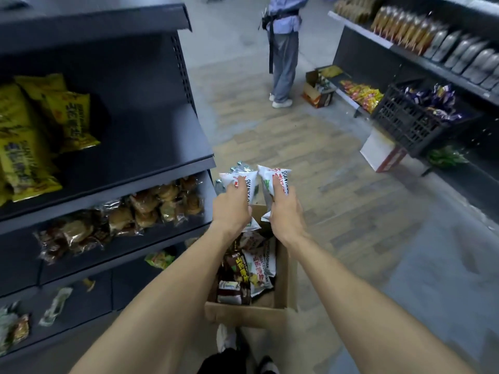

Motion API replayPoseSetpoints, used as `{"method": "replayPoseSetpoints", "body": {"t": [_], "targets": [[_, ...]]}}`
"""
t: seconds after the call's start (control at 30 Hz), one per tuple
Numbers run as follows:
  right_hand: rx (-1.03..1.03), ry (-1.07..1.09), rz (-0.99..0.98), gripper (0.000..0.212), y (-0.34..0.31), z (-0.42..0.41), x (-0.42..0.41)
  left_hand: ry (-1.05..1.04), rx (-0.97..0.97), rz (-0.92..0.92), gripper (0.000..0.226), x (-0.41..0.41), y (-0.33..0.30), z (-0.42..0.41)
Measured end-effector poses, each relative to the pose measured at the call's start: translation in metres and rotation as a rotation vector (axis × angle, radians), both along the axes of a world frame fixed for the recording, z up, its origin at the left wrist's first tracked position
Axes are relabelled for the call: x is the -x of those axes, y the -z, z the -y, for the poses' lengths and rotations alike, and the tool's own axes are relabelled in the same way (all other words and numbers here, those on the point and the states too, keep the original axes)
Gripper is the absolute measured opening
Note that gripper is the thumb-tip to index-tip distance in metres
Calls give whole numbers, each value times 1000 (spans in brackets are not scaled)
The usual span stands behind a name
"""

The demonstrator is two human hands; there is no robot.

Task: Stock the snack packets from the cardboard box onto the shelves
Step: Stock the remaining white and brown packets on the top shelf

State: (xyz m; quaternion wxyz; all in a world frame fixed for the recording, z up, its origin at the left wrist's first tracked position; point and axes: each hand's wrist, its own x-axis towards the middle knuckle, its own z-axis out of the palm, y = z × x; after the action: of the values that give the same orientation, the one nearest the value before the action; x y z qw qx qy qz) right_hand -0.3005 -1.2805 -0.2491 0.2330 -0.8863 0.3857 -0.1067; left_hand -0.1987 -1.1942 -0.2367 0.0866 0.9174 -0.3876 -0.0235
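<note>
While both hands are lifting white snack packets above the cardboard box [280, 287], the left hand [232, 209] is gripping several packets [243, 182] and the right hand [283, 211] one packet [272, 190]; a loose one could be slipping before reaching the shelf [151, 147].

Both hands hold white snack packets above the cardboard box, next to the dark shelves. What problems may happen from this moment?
1. The left hand seems to grip several white packets at once, so one may slip out and fall.
2. The cardboard box stands on the floor right at the person's feet, so a step toward the shelf could hit it.
3. The yellow bags on that shelf already lean, so pushing new packets beside them may topple them.
</note>
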Motion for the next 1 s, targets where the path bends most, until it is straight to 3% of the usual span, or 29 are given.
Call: {"method": "replayPoseSetpoints", "body": {"t": [0.1, 0.2, 0.57, 0.77, 1.0], "targets": [[31, -37, 49, 84, -25, -8, 1, -36, 45, 110, 62, 7, -29, -12], [49, -94, 155, 78, -52, -21, -4, -90, 55, 222, 67, 9, -58, -29], [95, -359, 412, 94, -165, -92, -70, -288, 38, 505, 81, -37, -180, -122], [189, -421, 590, 67, -218, -124, -130, -340, 103, 636, 75, -78, -247, -161], [292, -427, 679, 71, -297, -131, -205, -306, 171, 778, 73, -154, -325, -173]]}}
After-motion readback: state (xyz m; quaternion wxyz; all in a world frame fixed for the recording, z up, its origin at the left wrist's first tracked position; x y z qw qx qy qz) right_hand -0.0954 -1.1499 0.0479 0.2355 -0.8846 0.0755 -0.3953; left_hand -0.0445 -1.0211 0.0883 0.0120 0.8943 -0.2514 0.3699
